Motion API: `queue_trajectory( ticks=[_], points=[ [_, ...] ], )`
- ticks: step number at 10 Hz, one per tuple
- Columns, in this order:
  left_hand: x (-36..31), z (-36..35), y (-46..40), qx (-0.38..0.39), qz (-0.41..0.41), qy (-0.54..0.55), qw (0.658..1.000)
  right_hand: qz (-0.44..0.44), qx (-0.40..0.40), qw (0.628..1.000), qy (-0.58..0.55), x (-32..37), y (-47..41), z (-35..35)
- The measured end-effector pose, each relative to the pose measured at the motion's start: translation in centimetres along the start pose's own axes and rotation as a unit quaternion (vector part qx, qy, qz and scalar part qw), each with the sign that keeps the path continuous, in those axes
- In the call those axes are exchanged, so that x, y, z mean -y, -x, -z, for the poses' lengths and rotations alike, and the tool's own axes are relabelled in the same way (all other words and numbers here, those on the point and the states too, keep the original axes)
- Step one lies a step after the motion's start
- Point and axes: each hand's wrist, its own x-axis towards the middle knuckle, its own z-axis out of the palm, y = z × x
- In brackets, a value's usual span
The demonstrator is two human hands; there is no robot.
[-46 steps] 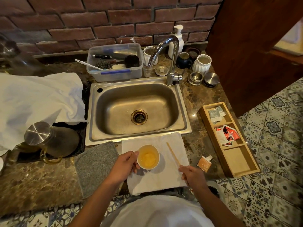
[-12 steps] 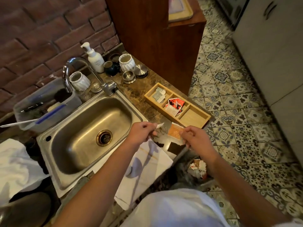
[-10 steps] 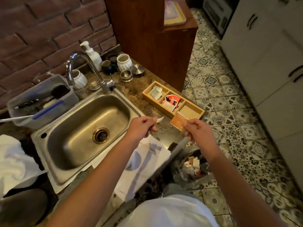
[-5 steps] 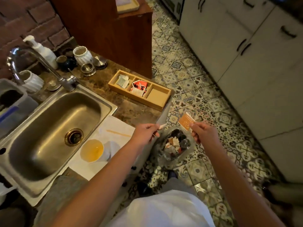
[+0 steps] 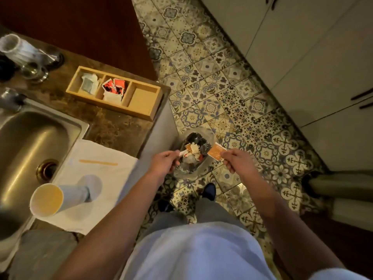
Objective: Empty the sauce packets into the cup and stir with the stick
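Hovering lower over bin (image 5: 192, 156): hands (image 5: 201, 161).

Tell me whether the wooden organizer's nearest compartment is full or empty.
Empty. The wooden organizer's nearest compartment shows only bare wood; sauce packets fill the middle one.

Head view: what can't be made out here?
- Orange packet in the right hand: print too small to read.
- Torn strip in the left hand: mostly hidden by fingers.
- Bin contents: dark, cluttered.
- Cup contents: blurred, level unclear.
- Sink: cut off by left edge.
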Motion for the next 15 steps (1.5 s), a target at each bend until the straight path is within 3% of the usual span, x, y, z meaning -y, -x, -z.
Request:
queue_trajectory(
  ticks=[2, 4, 6, 8, 10, 12, 15],
  points=[
    [2.2, -3.1, -5.8, -0.053, 0.082, -0.018, 0.995, -0.037, 0.037, 0.998, 0.043, -1.8, -6.4, 1.0],
    [6.8, -5.7, -13.3, -0.070, 0.135, -0.154, 0.976, -0.095, 0.033, 0.986, 0.136, -6.5, -14.0, -1.2],
    [8.7, -9.6, -21.0, -0.046, 0.137, -0.327, 0.934, -0.114, -0.014, 0.975, 0.188, -11.9, -19.5, -4.3],
    [11.5, -12.0, -28.8, -0.021, 0.192, -0.344, 0.919, -0.138, -0.012, 0.965, 0.222, -16.6, -25.3, -6.8],
    [16.2, -13.3, -35.7, -0.049, 0.217, -0.279, 0.934, -0.148, -0.032, 0.949, 0.276, -20.6, -31.6, -10.6],
    [20.2, -13.8, -40.3, -0.029, 0.185, -0.284, 0.940, -0.203, -0.022, 0.940, 0.273, -24.6, -36.7, -13.5],
    [20.3, -13.0, -40.5, -0.015, 0.161, -0.298, 0.941, -0.243, 0.018, 0.935, 0.259, -25.1, -37.6, -13.4]
  ],
)
